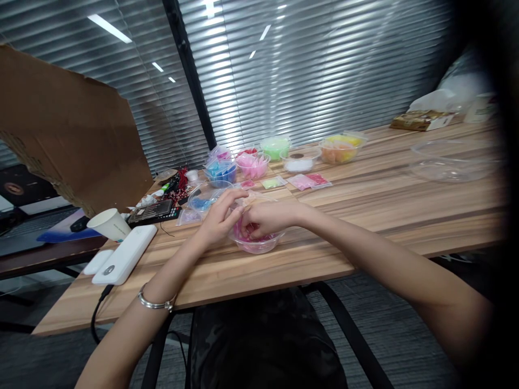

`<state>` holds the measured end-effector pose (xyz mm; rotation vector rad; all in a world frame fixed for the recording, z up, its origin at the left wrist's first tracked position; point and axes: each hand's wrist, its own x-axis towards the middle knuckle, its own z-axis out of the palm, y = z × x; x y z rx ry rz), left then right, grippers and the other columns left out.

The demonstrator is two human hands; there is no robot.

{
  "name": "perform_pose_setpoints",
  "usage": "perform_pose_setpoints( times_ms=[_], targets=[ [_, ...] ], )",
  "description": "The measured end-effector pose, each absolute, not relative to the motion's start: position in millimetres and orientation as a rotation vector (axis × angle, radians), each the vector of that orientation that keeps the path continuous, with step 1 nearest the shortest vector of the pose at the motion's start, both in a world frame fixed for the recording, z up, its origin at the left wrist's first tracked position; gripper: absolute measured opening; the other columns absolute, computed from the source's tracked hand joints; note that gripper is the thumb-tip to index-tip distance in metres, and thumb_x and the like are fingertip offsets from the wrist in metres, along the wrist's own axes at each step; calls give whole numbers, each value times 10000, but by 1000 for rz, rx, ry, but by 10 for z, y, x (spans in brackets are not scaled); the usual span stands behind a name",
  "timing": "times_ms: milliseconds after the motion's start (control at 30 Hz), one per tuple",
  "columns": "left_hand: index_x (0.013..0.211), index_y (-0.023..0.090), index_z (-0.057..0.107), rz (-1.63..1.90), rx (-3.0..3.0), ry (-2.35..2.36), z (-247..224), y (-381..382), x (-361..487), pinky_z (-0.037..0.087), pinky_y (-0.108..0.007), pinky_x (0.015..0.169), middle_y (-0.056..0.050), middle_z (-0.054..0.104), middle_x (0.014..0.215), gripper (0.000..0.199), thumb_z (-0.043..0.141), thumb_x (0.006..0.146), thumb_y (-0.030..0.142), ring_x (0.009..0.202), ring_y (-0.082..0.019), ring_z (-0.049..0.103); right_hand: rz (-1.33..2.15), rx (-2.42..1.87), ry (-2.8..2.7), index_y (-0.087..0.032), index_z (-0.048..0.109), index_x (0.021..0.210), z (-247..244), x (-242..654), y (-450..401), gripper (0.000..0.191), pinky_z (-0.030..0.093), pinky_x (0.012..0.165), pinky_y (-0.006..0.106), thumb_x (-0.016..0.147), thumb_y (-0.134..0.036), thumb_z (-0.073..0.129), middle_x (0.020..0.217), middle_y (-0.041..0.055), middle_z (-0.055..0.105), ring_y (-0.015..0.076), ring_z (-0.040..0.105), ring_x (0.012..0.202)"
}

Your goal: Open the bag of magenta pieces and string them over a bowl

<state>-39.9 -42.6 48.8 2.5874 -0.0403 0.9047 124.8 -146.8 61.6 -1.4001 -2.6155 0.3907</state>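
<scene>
A clear round bowl (259,247) with pink contents stands near the table's front edge. Into it reaches my right hand (263,217), its fingers curled down among the pink material; whatever they pinch is too small to make out. My left hand (222,216) rests at the bowl's left rim with its fingers apart. Just behind my left hand is a clear bowl (206,197) with blue contents. Small bags, one pale green (273,182) and one pink (302,181), lie farther back.
Bowls of blue (221,173), pink (253,165), green (275,148), white (300,161) and orange-yellow pieces (339,149) line the back. A white power bank (125,255), paper cup (109,225) and cardboard (73,129) stand left. An empty-looking clear container (450,168) sits right.
</scene>
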Motion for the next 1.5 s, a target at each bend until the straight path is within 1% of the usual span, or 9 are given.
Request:
perform_pose_setpoints(
  times_ms=[300,533,700,867,1033,1133,1333,1500],
  targets=[
    [1224,197,516,882,2575,-14,504,-454,-412,394,-385,1017,-90,563,1227,359,402,955,405,1164,-222,516,304,-1445,-2579,-141,628,769,595,1251,-1460,91,281,556,250,774,-186,549,674,10,585,105,425,589],
    [1219,201,520,890,2572,-25,501,-455,-409,394,-396,1018,-91,567,1226,357,397,957,411,1163,-227,517,291,-1480,-2544,-134,595,701,594,1252,-1451,135,262,549,260,807,-193,535,641,8,551,101,392,576],
    [1215,203,524,893,2573,-43,502,-449,-403,389,-385,1019,-85,569,1223,343,406,957,395,1162,-221,517,279,-1499,-2518,-141,549,656,576,1260,-1435,182,249,537,262,809,-237,570,608,-3,508,99,371,564],
    [1214,202,524,888,2574,-44,492,-433,-404,386,-387,1021,-88,565,1231,345,408,955,397,1162,-222,515,174,-1476,-2480,-144,512,631,534,1276,-1419,174,253,536,254,802,-152,538,609,-8,487,96,370,562],
    [1220,201,518,892,2570,-41,502,-447,-408,388,-385,1020,-89,564,1229,347,408,955,396,1165,-222,514,197,-1470,-2396,-139,549,692,542,1273,-1436,136,265,553,257,812,-89,512,680,11,536,102,389,588],
    [1221,196,515,896,2570,-39,510,-459,-408,393,-383,1013,-93,566,1223,352,409,955,400,1160,-225,517,208,-1481,-2352,-139,556,696,547,1272,-1438,137,272,569,259,799,-56,518,695,16,544,108,396,612],
    [1235,192,506,903,2563,-38,502,-454,-405,390,-384,1018,-97,563,1225,372,421,947,411,1159,-229,519,139,-1500,-2331,-140,511,639,513,1285,-1407,177,280,578,263,796,-59,512,682,19,534,107,404,617],
    [1257,192,487,903,2555,5,506,-470,-417,383,-386,1021,-100,550,1245,387,426,945,413,1171,-233,509,145,-1491,-2301,-143,531,674,506,1287,-1398,148,296,580,263,799,-64,514,702,23,557,111,426,621]
  ],
)
